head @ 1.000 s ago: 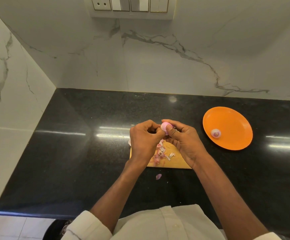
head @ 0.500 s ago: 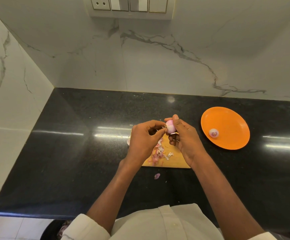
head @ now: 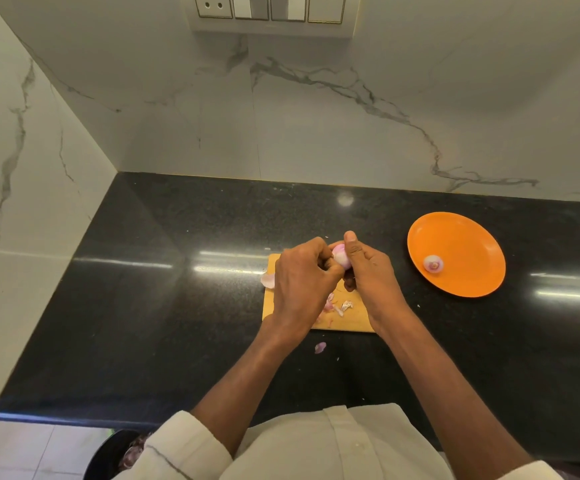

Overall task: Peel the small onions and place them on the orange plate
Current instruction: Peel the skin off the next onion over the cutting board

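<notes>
A small pink onion [head: 340, 256] was pinched by the right hand [head: 368, 275] while the left hand [head: 302, 282] gripped its skin, peelings falling onto the wooden board [head: 354, 318]; the round orange plate [head: 468, 237] waited at three o'clock.

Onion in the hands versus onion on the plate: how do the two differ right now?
The held onion is up above the cutting board, pinched between the left hand and right hand; the plate onion lies free on the orange plate, untouched. The held onion is half hidden by fingers; the plate onion shows whole. Both are small and pinkish white.
</notes>
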`<action>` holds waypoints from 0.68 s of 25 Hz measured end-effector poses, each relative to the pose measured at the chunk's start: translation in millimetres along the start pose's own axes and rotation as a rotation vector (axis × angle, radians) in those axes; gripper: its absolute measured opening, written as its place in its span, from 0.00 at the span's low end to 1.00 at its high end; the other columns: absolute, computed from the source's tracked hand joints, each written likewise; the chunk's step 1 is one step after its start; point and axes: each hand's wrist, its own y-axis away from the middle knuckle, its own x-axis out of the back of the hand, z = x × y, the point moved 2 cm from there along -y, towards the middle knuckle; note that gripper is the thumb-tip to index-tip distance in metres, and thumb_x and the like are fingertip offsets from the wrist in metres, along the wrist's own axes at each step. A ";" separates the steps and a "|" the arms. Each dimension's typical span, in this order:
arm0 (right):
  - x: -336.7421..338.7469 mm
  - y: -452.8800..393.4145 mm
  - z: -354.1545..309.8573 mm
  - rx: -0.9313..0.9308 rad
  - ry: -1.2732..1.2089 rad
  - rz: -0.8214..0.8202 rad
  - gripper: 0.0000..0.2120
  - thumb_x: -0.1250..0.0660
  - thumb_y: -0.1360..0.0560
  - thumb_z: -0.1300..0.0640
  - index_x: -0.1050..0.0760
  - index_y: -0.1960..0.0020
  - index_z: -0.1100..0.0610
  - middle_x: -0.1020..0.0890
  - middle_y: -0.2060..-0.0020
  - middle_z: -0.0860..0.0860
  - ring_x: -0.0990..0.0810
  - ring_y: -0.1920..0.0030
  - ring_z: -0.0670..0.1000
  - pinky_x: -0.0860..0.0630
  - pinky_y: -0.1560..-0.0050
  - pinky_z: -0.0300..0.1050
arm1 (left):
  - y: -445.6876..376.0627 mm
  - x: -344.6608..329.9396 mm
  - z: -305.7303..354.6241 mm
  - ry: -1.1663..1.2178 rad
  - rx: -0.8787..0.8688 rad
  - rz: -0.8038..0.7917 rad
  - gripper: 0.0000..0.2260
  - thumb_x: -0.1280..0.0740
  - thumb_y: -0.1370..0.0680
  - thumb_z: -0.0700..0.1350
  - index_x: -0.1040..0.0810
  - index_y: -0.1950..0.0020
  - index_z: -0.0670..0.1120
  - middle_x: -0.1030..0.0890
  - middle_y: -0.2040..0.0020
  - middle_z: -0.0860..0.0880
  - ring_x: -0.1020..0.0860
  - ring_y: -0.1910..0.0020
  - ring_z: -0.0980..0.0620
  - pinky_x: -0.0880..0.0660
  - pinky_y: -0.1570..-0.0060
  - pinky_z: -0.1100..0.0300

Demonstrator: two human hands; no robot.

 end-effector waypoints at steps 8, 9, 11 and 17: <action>-3.3 3.6 -0.6 -0.187 -0.305 0.002 0.26 0.39 0.17 0.37 0.13 0.48 0.56 0.16 0.60 0.55 0.25 0.60 0.51 0.26 0.55 0.50 | -5.7 8.3 -9.0 0.559 0.197 -0.111 0.02 0.26 0.20 0.37 0.17 0.51 0.39 0.12 0.55 0.43 0.15 0.58 0.44 0.16 0.55 0.50; -1.3 3.0 -2.0 -0.184 -0.291 0.015 0.25 0.39 0.17 0.37 0.14 0.47 0.55 0.15 0.59 0.54 0.24 0.59 0.51 0.25 0.53 0.49 | -4.8 10.1 -9.8 0.596 0.206 -0.136 0.03 0.27 0.18 0.38 0.16 0.47 0.39 0.12 0.53 0.43 0.14 0.56 0.43 0.15 0.52 0.50; 3.9 1.8 -5.4 -0.144 -0.236 0.021 0.22 0.39 0.17 0.38 0.14 0.44 0.52 0.14 0.54 0.53 0.22 0.56 0.51 0.23 0.51 0.49 | -2.7 11.6 -11.5 0.636 0.228 -0.164 0.07 0.28 0.17 0.41 0.16 0.41 0.41 0.12 0.51 0.43 0.13 0.53 0.43 0.14 0.49 0.50; 8.7 6.4 -6.6 -0.038 -0.210 -0.024 0.11 0.34 0.16 0.52 0.16 0.38 0.52 0.14 0.44 0.52 0.16 0.49 0.49 0.19 0.55 0.41 | -4.4 11.3 -11.0 0.395 0.185 -0.171 0.08 0.23 0.21 0.46 0.12 0.44 0.44 0.11 0.54 0.50 0.12 0.54 0.52 0.14 0.49 0.54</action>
